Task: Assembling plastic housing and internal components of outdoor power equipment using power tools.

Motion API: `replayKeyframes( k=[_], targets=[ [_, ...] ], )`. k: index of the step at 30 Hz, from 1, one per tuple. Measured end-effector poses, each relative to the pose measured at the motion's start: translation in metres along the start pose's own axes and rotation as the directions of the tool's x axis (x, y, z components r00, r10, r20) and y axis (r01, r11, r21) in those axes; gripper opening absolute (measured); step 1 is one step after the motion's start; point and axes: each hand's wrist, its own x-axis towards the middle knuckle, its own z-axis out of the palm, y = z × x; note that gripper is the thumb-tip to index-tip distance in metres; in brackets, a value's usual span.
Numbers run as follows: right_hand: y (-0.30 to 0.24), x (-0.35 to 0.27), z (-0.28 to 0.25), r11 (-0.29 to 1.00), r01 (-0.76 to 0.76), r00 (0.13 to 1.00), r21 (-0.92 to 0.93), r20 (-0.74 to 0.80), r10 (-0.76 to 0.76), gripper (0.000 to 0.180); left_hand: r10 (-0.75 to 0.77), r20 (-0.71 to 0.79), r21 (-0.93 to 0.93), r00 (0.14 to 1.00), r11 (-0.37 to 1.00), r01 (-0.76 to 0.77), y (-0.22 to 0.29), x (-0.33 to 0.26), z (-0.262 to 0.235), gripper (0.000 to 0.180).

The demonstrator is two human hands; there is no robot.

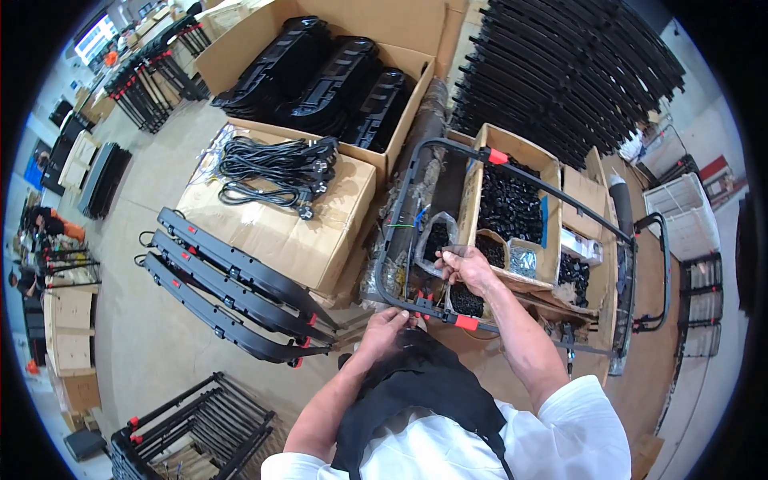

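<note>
A black tubular frame [414,172] with red fittings lies across the bench in front of me. At its near left corner my left hand [384,331] is closed, fingers pressed against the tube beside a red clip [426,302]. My right hand [468,267] reaches inside the frame, over a clear bag of small black parts [437,238]. Its thumb and fingers are pinched together; whatever is between them is too small to make out. Close to that hand are a box of small black plastic parts [509,200] and a bag of silvery screws [522,260].
Left of the bench, coiled black power cables [272,164] lie on a cardboard box [264,240]. Behind it, an open carton [424,96] holds black molded covers. Curved black rails [232,292] jut out at left. Long black parts [560,72] are stacked at far right. More frames [200,432] stand lower left.
</note>
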Motion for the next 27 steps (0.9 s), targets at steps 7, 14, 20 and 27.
replayKeyframes(
  k=[7,14,20,27],
  targets=[
    [0.021,-0.065,0.013,0.998,0.02,0.997,0.052,-0.075,-0.016,0.03,0.001,-0.072,0.025,0.997,1.0,0.0,0.019,-0.005,0.015,0.021],
    [0.037,-0.143,0.033,0.996,0.034,0.999,0.088,-0.012,-0.033,0.033,0.033,-0.118,0.17,0.992,0.985,-0.013,0.031,-0.008,0.013,0.023],
    [0.111,-0.16,0.056,0.891,-0.206,0.973,0.404,-0.013,0.231,0.037,-0.107,-0.129,0.13,0.986,0.984,0.124,0.025,0.002,0.0,0.024],
    [0.169,-0.078,0.089,0.772,-0.025,0.976,0.635,-0.152,0.157,0.017,-0.152,-0.142,0.179,0.978,0.968,0.177,0.047,-0.003,0.01,0.025]
  ],
)
